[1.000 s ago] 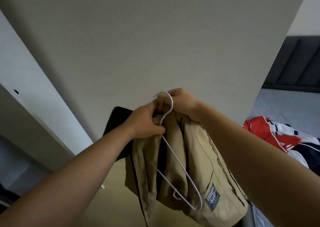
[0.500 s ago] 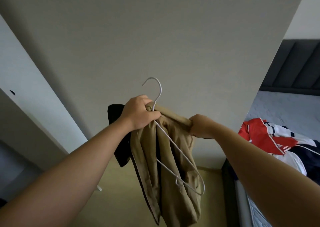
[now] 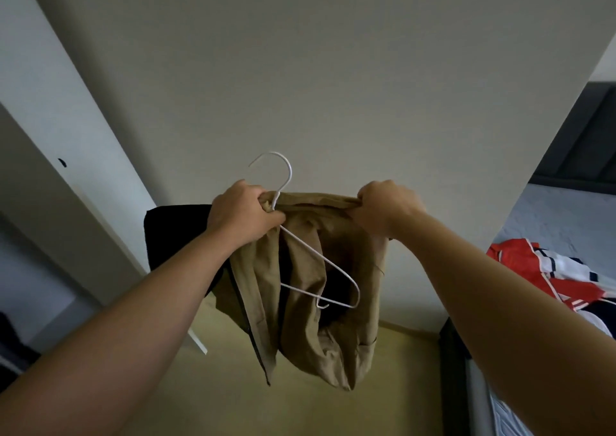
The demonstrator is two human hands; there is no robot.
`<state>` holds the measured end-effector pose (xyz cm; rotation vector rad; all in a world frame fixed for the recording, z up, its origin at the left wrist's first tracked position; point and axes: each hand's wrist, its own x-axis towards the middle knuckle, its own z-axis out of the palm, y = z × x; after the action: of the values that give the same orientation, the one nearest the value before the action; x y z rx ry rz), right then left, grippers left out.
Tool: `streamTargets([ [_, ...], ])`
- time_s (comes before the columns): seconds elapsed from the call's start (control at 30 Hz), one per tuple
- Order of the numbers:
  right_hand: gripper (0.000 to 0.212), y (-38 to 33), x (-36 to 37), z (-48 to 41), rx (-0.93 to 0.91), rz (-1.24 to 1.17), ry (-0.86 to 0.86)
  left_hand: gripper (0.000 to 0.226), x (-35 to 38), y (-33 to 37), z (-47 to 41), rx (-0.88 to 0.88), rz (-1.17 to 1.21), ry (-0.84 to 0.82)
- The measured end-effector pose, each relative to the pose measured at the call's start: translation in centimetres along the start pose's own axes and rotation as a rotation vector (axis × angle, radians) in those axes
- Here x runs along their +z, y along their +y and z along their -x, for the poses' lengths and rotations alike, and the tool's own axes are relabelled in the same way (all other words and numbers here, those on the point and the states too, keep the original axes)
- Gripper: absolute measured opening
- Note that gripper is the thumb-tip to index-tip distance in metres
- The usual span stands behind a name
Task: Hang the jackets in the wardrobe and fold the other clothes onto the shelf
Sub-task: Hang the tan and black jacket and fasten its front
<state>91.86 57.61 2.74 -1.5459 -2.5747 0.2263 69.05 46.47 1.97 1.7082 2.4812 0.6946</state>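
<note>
Currently, the task stands at an early step. On the bed (image 3: 560, 222) at your right lies a heap of red, white and navy clothes (image 3: 533, 269). None of it is folded, and no shelf is in view, so judge all of the folding as work left to do. A black garment (image 3: 176, 235) hangs behind your left forearm; you cannot tell what carries it or whether it counts as hung.

The tan jacket (image 3: 340, 352) is in the air in front of you, above the floor and clear of the bed. It is not yet on a rail, and no rail shows. Its top edge is stretched level between your two hands, and the body of the cloth sags below in loose folds.

The white wire hanger (image 3: 320, 259) is only partly in place. Its hook (image 3: 289, 172) stands up free above your left hand (image 3: 243, 214). One shoulder arm slants down across the open front of the jacket, outside the cloth rather than inside a sleeve. Judge the seating of the hanger as unfinished.

Your left fingers (image 3: 273, 217) are clenched round the bunched end of the top edge, with the hanger's neck rising from the same grip. Your right hand (image 3: 388, 207) holds the other end, its fingers curled tight over the fabric.
</note>
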Motion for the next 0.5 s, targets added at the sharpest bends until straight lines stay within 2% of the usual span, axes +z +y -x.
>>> streamTargets([
  [0.07, 0.017, -1.2, -0.8, 0.0, -0.026, 0.04, 0.044, 0.025, -0.1, -0.5, 0.3, -0.015, -0.036, 0.046],
  [0.27, 0.018, -4.3, -2.5, 0.6, -0.118, 0.057, 0.022, 0.033, -0.3, -1.4, 0.9, -0.098, -0.154, 0.201],
  [0.37, 0.025, -5.7, -3.1, 1.0, -0.177, -0.116, -0.111, 0.035, -0.8, -1.6, 1.1, -0.154, -0.12, 0.271],
  [0.43, 0.028, -6.5, -2.9, 1.5, -0.212, -0.337, -0.254, 0.033, -1.3, -1.7, 1.3, -0.182, -0.071, 0.291],
  [0.5, 0.028, -6.8, -2.4, 2.1, -0.285, -0.443, -0.422, 0.03, -1.8, -1.7, 1.4, -0.201, -0.005, 0.293],
])
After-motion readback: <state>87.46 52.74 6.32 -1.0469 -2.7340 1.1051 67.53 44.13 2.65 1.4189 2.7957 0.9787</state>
